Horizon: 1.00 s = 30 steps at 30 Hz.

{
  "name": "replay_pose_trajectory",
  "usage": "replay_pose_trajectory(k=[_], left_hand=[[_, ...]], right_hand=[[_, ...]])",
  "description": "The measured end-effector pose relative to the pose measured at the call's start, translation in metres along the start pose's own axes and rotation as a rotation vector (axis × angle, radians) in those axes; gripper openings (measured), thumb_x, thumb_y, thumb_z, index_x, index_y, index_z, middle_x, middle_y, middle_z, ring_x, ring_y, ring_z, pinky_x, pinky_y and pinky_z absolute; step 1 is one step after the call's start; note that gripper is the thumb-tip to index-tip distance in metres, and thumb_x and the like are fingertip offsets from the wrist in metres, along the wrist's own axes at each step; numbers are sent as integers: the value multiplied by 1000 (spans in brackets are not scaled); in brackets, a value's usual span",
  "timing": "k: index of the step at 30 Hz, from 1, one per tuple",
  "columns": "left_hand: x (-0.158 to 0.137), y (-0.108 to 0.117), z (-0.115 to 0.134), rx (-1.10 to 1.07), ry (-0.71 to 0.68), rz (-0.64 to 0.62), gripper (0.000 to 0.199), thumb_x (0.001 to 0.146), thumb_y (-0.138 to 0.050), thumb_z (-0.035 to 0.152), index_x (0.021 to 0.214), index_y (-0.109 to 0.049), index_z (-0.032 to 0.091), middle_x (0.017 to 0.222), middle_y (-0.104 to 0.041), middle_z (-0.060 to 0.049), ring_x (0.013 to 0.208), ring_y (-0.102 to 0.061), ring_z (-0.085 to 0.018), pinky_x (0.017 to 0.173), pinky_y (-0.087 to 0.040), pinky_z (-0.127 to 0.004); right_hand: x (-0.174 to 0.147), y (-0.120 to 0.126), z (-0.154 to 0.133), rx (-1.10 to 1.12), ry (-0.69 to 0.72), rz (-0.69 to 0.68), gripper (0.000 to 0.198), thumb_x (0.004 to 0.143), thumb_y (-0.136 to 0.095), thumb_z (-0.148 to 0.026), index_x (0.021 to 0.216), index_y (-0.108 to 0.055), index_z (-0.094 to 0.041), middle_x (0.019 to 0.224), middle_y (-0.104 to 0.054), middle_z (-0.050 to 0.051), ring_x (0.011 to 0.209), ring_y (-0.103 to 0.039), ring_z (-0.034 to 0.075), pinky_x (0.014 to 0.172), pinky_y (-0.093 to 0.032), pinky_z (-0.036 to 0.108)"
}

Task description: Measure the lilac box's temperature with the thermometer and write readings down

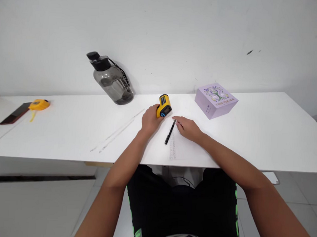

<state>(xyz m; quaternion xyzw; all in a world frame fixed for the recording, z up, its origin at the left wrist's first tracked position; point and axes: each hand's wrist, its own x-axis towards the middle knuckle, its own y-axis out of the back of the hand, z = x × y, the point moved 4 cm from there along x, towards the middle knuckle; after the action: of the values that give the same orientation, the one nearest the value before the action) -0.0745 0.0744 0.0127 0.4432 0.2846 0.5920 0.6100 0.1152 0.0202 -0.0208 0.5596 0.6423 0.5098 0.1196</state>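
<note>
My left hand (151, 121) is wrapped round a yellow and black handheld infrared thermometer (164, 105), whose small screen and blue buttons face me. Beside it, my right hand (188, 129) rests low over the white table. A black pen (169, 132) slants across the tabletop, its upper end between my right index finger and thumb. Under my right wrist lies a white sheet of paper (186, 150) with a column of small pencil-like marks along its left side. My palm and forearm cover part of the sheet.
A grey transparent water bottle (113, 84) stands against the wall. To the right sits a lilac tea box (215, 100). At far left are a yellow tape measure (39, 104) and a dark flat block (16, 114). The white table (267, 139) carries dark streaks left of my hands.
</note>
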Motion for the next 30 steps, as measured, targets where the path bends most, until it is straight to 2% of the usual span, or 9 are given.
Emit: replay_pose_trajectory(k=[3, 6, 9, 12, 14, 17, 22, 27, 30], left_hand=[[0, 0, -3, -86, 9, 59, 53, 87, -67, 28, 137, -50, 26, 136, -64, -7, 120, -63, -25, 95, -50, -35], [1, 1, -7, -152, 40, 95, 55, 86, -66, 28, 138, -46, 27, 137, -63, -6, 120, -63, -24, 96, -51, -35], [-1, 3, -7, -162, 63, 109, 54, 88, -64, 31, 139, -45, 28, 139, -62, -6, 121, -63, -24, 97, -51, -36], [-3, 5, -4, -154, 69, 111, 51, 92, -62, 42, 139, -46, 29, 140, -62, -6, 123, -62, -25, 98, -51, -36], [-5, 6, -2, -156, 46, 118, 50, 96, -58, 48, 141, -46, 29, 139, -62, -7, 124, -61, -26, 97, -50, -36], [-6, 9, 1, -173, 7, 167, 50, 99, -53, 49, 143, -46, 27, 136, -60, -9, 124, -60, -26, 94, -51, -35], [-4, 12, -2, -196, -18, 269, 45, 99, -55, 42, 141, -46, 28, 135, -54, -11, 130, -54, -25, 99, -51, -35], [-1, 6, -5, -278, -79, 304, 38, 100, -54, 36, 135, -47, 24, 129, -55, -12, 119, -58, -23, 98, -50, -35], [1, -3, -6, -470, -136, 303, 33, 98, -57, 41, 124, -49, 22, 120, -58, -10, 106, -60, -20, 91, -52, -33]], right_hand=[[2, 18, 0, -130, -10, 128, 38, 104, -39, -27, 121, -72, -17, 113, -75, 15, 99, -69, 26, 84, -50, 37], [4, 51, 12, -282, -57, 334, 37, 103, -43, -35, 118, -72, -18, 116, -72, 17, 109, -66, 30, 99, -44, 46], [0, 87, 44, -375, -218, 524, 43, 100, -47, -44, 131, -63, -18, 130, -64, 19, 127, -56, 37, 112, -34, 58], [-12, 113, 82, -407, -400, 683, 47, 98, -46, -50, 131, -61, -19, 136, -57, 20, 134, -49, 39, 114, -30, 64], [-19, 121, 103, -370, -484, 714, 55, 95, -51, -59, 131, -61, -18, 139, -53, 21, 137, -46, 41, 115, -27, 68], [-27, 120, 124, -198, -559, 734, 60, 96, -45, -65, 123, -63, -15, 139, -53, 24, 136, -48, 39, 115, -32, 64], [-31, 110, 131, -81, -548, 788, 63, 98, -39, -69, 120, -64, -15, 150, -41, 24, 143, -42, 37, 116, -36, 60], [-27, 104, 133, -109, -523, 665, 74, 99, -31, -73, 125, -64, -13, 148, -40, 25, 143, -41, 38, 117, -35, 59], [-22, 96, 131, -175, -522, 527, 82, 91, -44, -80, 139, -55, -15, 159, -26, 24, 152, -23, 44, 119, -28, 67]])
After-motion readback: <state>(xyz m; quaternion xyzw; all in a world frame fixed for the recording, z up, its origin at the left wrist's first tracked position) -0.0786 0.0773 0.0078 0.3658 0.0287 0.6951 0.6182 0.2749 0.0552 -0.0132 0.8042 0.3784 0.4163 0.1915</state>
